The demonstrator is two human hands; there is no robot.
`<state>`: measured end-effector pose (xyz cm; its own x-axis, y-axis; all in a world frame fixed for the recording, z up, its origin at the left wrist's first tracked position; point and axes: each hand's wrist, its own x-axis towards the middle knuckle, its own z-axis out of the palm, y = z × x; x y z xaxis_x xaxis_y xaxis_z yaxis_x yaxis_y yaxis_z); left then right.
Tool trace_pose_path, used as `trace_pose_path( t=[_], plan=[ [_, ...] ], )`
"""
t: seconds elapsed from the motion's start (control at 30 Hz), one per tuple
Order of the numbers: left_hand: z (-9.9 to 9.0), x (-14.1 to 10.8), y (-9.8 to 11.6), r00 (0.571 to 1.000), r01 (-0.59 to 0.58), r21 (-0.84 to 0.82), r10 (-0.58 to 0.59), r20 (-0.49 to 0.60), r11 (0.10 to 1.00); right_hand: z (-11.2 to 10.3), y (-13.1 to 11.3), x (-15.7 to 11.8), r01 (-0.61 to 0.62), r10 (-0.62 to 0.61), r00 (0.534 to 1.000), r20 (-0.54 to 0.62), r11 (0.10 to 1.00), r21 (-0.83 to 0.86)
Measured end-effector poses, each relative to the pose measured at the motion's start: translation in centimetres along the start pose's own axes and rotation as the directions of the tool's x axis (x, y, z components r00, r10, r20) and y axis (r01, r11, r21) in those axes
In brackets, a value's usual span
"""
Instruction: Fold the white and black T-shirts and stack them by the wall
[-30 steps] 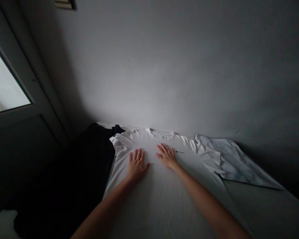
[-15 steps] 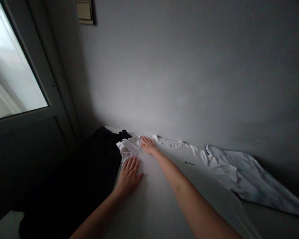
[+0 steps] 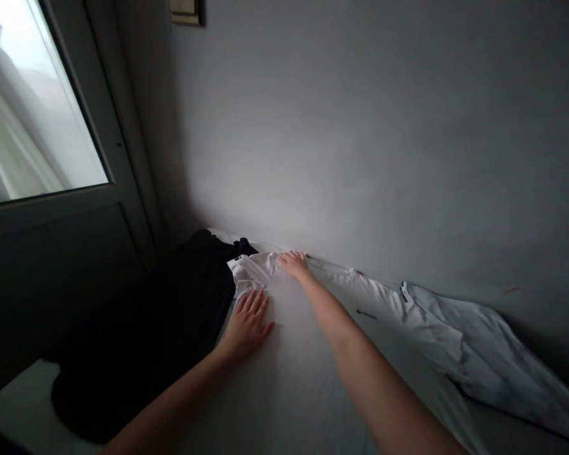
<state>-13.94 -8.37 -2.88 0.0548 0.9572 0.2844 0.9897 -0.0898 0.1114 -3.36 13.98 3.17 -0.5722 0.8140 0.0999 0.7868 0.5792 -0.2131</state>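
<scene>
A white T-shirt [image 3: 308, 354] with a small dark print on its chest lies spread out before me, its far edge close to the wall. My left hand [image 3: 248, 321] rests flat near the shirt's left sleeve, fingers apart. Farther off, my right hand [image 3: 294, 262] lies on the shirt's far edge by the wall, its fingers stretched out. Creases run through the sleeve cloth between and beyond the hands. Dark clothing [image 3: 156, 328] lies against the shirt's left side.
Pale, bluish-grey cloth [image 3: 483, 341] lies to the right, partly under the shirt's other sleeve. A grey wall [image 3: 360, 139] rises behind. On the left stands a door [image 3: 71, 234] with a glass pane. A light switch [image 3: 186, 11] is on the wall.
My right hand has slid a little across the shirt toward the far edge and the wall. My left hand stays in about the same place. The view has shifted slightly.
</scene>
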Motion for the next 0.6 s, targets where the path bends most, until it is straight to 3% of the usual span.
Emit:
trace_pose_path(
  t=[0.1, 0.23, 0.33, 0.43, 0.6],
  plan=[
    [-1.1, -1.3, 0.2, 0.996, 0.028, -0.027, -0.026, 0.082, 0.999, -0.5, -3.6, 1.3, 0.207, -0.206, 0.978, -0.026, 0.977, 0.053],
    [-3.6, -6.0, 0.5, 0.988, 0.127, -0.007, -0.126, 0.090, 0.992, 0.7, -8.6, 3.5, 0.424, -0.435, 0.900, 0.037, 0.891, 0.161],
    [-6.0, -9.9, 1.2, 0.972, 0.228, 0.050, -0.230, 0.045, 0.972, 2.2, -10.8, 4.6, 0.462, -0.489, 0.869, 0.076, 0.857, 0.227],
    [-7.9, -12.1, 2.5, 0.936, 0.339, 0.098, -0.346, 0.066, 0.936, 3.4, -11.5, 5.2, 0.436, -0.485, 0.868, 0.105, 0.847, 0.304],
    [-9.8, -13.5, 4.3, 0.805, 0.547, 0.091, -0.553, 0.215, 0.832, 4.5, -11.2, 6.0, 0.441, -0.489, 0.866, 0.104, 0.846, 0.299]
  ],
)
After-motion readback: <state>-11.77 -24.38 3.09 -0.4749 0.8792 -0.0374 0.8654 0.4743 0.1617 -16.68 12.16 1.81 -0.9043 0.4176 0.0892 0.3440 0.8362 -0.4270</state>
